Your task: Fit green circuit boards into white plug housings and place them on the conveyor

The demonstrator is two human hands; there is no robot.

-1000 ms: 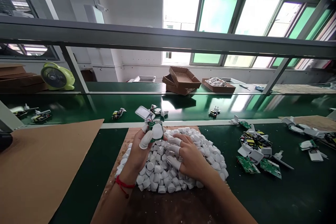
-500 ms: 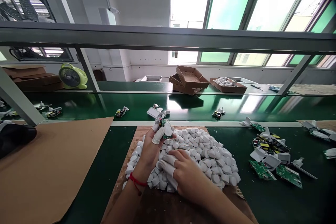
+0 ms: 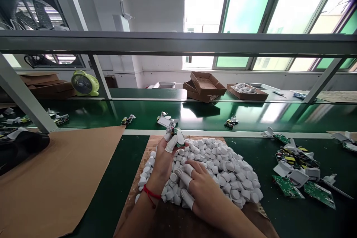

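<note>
Far to the left of the frame lies a big sheet of brown cardboard [image 3: 55, 178] on the green bench, and above it, upper left, a lime-green plastic desk fan [image 3: 84, 83] sits on the far shelf. Just left of centre, the left hand [image 3: 163, 156] (red string at the wrist, white rubber cots on the fingertips) is closed in a pinch around a small green circuit board with a white plastic cap [image 3: 177, 135], held just above the far edge of the heap of small white plastic caps [image 3: 223, 163]. Beside it, lower centre, the right hand [image 3: 200, 186] rests half-open on that heap, fingers spread among the caps, gripping nothing I can make out. Right of the heap, loose green circuit boards and white charger shells [image 3: 298, 167] lie scattered.
</note>
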